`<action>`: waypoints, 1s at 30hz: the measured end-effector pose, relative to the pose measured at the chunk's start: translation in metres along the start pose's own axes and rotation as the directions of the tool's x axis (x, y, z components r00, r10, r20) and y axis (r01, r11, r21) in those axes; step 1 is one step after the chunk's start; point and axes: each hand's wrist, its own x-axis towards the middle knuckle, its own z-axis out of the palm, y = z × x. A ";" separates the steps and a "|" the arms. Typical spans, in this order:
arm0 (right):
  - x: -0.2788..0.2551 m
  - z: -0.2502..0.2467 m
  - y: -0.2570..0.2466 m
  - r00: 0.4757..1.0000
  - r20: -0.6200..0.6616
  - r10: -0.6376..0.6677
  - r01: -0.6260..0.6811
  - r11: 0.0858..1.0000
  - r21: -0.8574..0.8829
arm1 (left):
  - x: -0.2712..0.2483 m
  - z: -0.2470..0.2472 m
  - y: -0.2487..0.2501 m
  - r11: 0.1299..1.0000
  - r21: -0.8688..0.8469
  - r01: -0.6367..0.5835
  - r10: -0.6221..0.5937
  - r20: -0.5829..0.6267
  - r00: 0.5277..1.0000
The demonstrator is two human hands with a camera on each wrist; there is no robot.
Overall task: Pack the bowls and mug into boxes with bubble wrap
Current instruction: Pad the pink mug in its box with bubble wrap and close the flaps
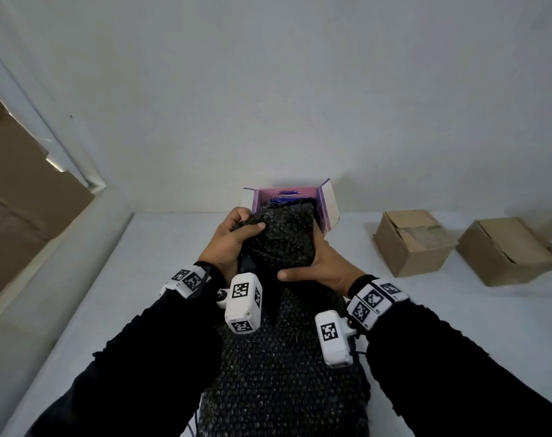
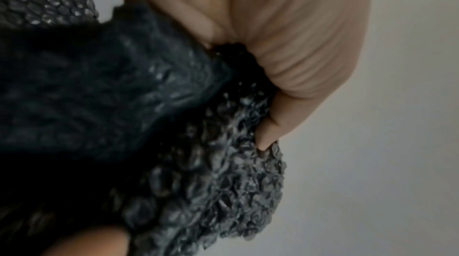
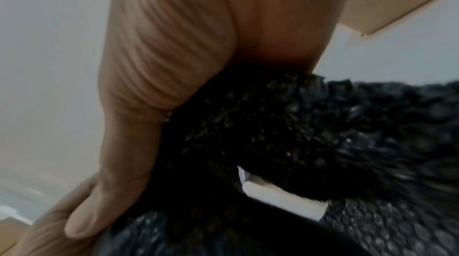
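Both the left hand [image 1: 233, 238] and right hand [image 1: 318, 266] clutch the soft, crushable wrap [image 1: 284, 244] before the box [image 1: 326, 203]; likely fragile inside, so cradle underneath.

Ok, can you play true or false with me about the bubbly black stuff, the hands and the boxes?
1. Both hands hold the black bubble wrap. True: the left hand grips its upper corner and the right hand holds its right side.
2. The purple box is closed. False: its flaps stand open, behind the wrap.
3. Two brown cardboard boxes sit on the table to the right. True.
4. The bubble wrap is white. False: it is black.
5. A bare mug stands on the table. False: no mug or bowl shows; whatever is inside the wrap is hidden.
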 end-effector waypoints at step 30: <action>0.008 -0.046 -0.022 0.998 0.067 0.021 0.048 0.499 -0.865 | 0.013 -0.007 0.003 -0.127 0.870 -0.476 0.136 0.490 0.861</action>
